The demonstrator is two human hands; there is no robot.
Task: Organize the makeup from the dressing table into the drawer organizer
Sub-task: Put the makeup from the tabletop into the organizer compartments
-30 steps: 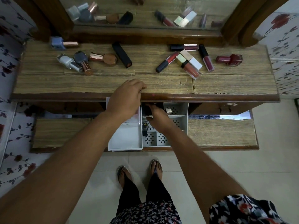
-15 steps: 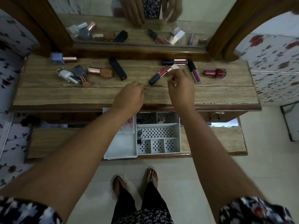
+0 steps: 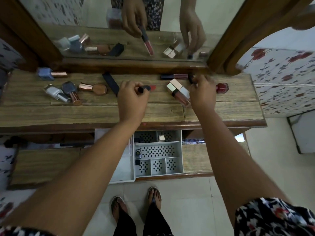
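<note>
My left hand grips a dark-capped red lip gloss tube just above the wooden dressing table. My right hand curls its fingers round a dark-capped lip gloss near the back edge. Between my hands lie two gold-capped lip glosses. A black lipstick and several nail polish bottles lie to the left. A red nail polish bottle peeks out right of my right hand. The white drawer organizer sits in the open drawer below, holding a few small items.
A mirror behind the table reflects my hands and the makeup. Another dark and pink gloss tube lies along the back edge. A lower wooden shelf flanks the drawer. My sandalled feet stand on the tiled floor.
Both hands rose from the drawer to the tabletop. My left hand picked up the red gloss tube, and my right hand moved right and back to the dark-capped gloss.
</note>
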